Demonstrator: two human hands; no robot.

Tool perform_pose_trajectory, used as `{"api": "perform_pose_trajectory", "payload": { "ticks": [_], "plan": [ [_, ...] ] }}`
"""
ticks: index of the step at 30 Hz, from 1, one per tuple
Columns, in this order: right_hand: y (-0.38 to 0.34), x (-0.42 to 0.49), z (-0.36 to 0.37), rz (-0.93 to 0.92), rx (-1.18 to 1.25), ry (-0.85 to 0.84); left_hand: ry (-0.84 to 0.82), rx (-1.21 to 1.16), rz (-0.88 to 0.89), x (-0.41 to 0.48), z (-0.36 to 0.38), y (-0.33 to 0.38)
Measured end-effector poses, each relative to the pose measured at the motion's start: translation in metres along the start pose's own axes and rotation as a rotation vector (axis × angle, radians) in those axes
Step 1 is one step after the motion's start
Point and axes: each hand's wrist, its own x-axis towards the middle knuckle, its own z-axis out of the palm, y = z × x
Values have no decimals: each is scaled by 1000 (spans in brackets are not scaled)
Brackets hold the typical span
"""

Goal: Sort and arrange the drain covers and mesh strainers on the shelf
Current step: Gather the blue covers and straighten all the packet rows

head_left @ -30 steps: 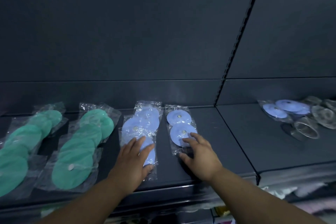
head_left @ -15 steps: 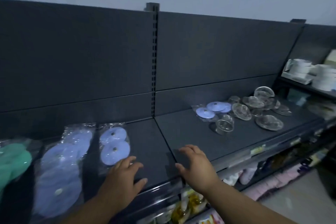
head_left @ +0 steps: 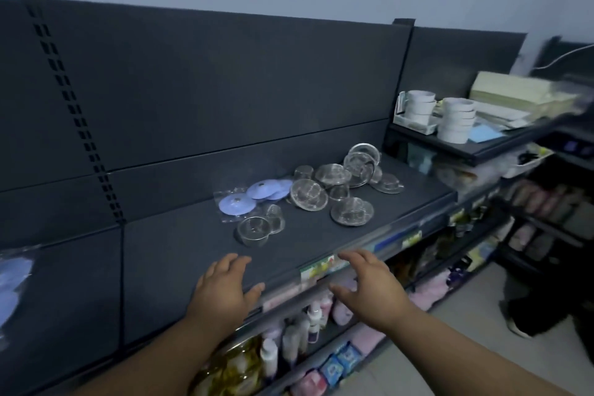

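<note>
On the dark shelf (head_left: pixel 180 254) lie bagged blue drain covers (head_left: pixel 236 204), with more of them (head_left: pixel 268 189) just behind. To their right sits a loose heap of several metal mesh strainers (head_left: pixel 340 185), one small strainer (head_left: pixel 254 230) nearest me. My left hand (head_left: pixel 225 289) hovers open over the shelf's front edge, fingers spread, holding nothing. My right hand (head_left: pixel 369 286) is open too, just past the front edge, below and in front of the strainers. A blurred blue cover packet (head_left: pixel 14 283) shows at the far left.
A raised side shelf (head_left: pixel 475 151) at right carries stacked white cups (head_left: pixel 456 120) and boxes. Bottles (head_left: pixel 289 341) and pink packets (head_left: pixel 430 289) fill the lower shelves. A slotted upright (head_left: pixel 74 112) divides the back panel. A dark shape (head_left: pixel 546 309) stands on the floor at right.
The view has swung right: the sorted green and blue covers slid out at the left, the strainer heap is now central. Both hands left the blue packets and moved right, empty.
</note>
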Motion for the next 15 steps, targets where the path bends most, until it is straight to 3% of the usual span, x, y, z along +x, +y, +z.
{"api": "perform_pose_trajectory", "payload": {
  "ticks": [9,15],
  "plan": [
    [22,88,-9,-116,35,-22,240,-239,-249,99,-3,11],
    [1,178,-6,-239,-22,-47,196,-324,-409,162,21,-17]
  ]
}}
